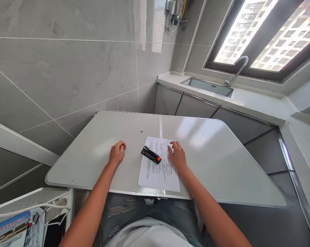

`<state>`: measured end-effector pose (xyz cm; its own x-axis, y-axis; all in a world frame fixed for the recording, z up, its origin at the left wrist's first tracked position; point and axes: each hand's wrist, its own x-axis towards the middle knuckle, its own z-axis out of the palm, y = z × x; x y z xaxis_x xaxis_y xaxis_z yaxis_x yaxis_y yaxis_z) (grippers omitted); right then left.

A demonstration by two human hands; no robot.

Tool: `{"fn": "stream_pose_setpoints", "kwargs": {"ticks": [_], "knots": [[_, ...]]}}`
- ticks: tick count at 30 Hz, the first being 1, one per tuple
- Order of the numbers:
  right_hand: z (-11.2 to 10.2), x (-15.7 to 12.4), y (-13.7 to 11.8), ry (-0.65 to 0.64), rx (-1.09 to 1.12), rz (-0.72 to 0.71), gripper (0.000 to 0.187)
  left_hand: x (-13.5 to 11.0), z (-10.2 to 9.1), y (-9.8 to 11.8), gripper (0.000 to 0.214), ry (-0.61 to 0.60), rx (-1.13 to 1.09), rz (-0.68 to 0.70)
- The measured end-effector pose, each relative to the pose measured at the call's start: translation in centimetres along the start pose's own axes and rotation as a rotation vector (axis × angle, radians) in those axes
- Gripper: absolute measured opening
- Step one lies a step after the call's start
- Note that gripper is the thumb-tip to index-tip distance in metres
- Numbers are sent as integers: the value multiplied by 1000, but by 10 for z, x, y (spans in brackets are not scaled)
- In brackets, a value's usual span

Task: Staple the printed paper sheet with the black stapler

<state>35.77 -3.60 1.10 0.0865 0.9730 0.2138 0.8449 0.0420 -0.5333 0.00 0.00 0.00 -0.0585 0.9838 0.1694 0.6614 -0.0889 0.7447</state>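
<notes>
A printed sheet of paper (158, 178) lies on the folding table, across its centre seam. On the upper part of the sheet rests a black stapler (151, 155) with an orange-red patch at its right end, set at a slant. My left hand (117, 153) rests on the tabletop left of the paper, its fingers curled in and no object showing in it. My right hand (178, 156) lies over the paper's upper right edge, thumb and fingers apart, touching or just above the sheet. Small dark bits (141, 131), perhaps staples, lie beyond the paper.
The pale folding table (216, 164) stands close to a grey tiled wall. A counter with a sink (209, 86) and a tap (237, 70) runs along the right under a window. At lower left, a white rack (54, 193) holds papers and a booklet (9, 230).
</notes>
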Motion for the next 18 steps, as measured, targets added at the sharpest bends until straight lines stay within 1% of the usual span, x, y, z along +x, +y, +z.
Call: {"fn": "stream_pose_setpoints", "kwargs": {"ticks": [1, 3, 4, 5, 7, 9, 12, 15, 18], "knots": [[1, -6, -5, -8, 83, -82, 25, 2, 5, 5, 25, -31, -6, 58], [3, -19, -19, -51, 216, -233, 25, 10, 18, 18, 31, -146, 0, 225], [6, -26, -27, -67, 251, -285, 28, 17, 26, 25, 34, -201, 8, 308], [9, -32, -35, -75, 269, -312, 32, 24, 35, 31, 36, -249, 4, 371], [17, -41, -48, -70, 274, -295, 39, 42, 54, 43, 38, -312, -19, 447], [25, -45, -55, -76, 259, -262, 44, 60, 72, 51, 35, -318, -47, 465], [35, -44, -58, -136, 205, -261, 36, 80, 93, 55, 35, -355, -73, 487], [37, -40, -55, -177, 171, -247, 26, 88, 105, 54, 38, -369, -38, 502], [32, -34, -45, -152, 221, -228, 25, 88, 109, 53, 31, -345, 43, 526]]}}
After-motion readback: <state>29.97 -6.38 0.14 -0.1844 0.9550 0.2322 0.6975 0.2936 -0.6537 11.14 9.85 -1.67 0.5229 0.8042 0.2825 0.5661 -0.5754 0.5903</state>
